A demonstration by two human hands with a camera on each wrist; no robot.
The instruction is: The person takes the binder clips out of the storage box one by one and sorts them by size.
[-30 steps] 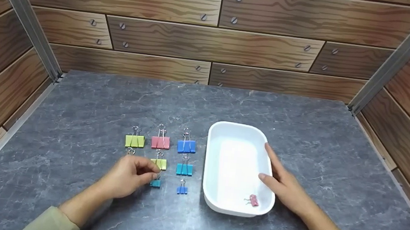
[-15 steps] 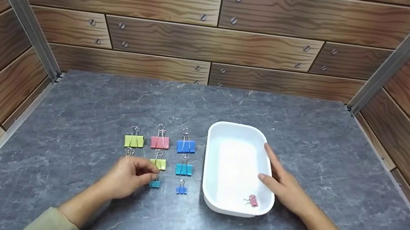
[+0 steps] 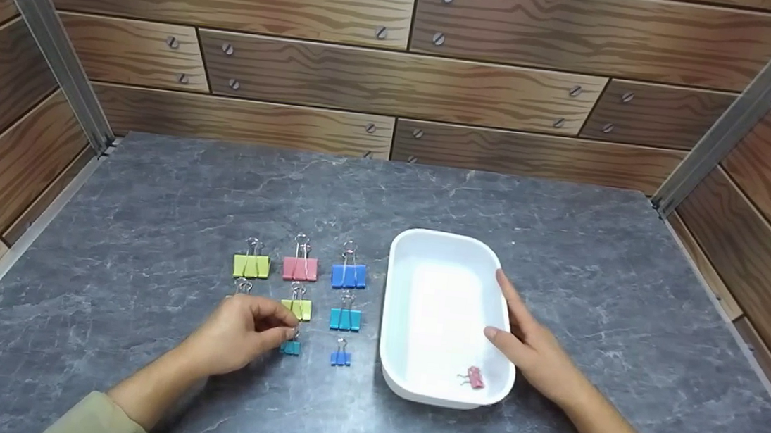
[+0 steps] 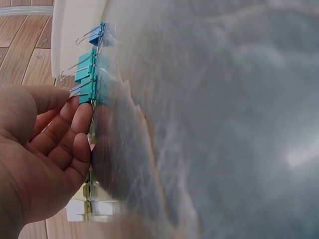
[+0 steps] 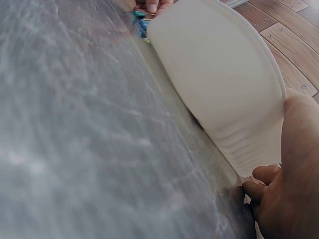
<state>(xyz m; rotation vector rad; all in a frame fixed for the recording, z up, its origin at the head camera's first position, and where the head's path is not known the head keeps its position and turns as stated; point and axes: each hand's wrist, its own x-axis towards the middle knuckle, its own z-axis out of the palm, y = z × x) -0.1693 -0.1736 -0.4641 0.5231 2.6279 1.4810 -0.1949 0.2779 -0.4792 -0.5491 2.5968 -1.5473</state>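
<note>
Coloured binder clips lie in rows on the grey table. My left hand [image 3: 243, 334] is curled over the front left of the rows, and its thumb and forefinger pinch the wire handle of the small teal clip [image 3: 290, 347] [image 4: 89, 92]. It hides most of another clip whose handle [image 3: 243, 286] sticks out. A small blue clip [image 3: 340, 358] lies just to the right. My right hand [image 3: 535, 351] rests with straight fingers along the right rim of the white tray [image 3: 447, 238] [image 5: 219, 84], thumb over the edge. A small pink clip [image 3: 475, 377] lies inside the tray.
Behind my left hand lie a yellow-green clip [image 3: 251, 265], a pink clip [image 3: 300, 268], a blue clip [image 3: 349, 275], a yellow clip [image 3: 297, 308] and a teal clip [image 3: 344, 319]. Wood-patterned walls close the table in on three sides.
</note>
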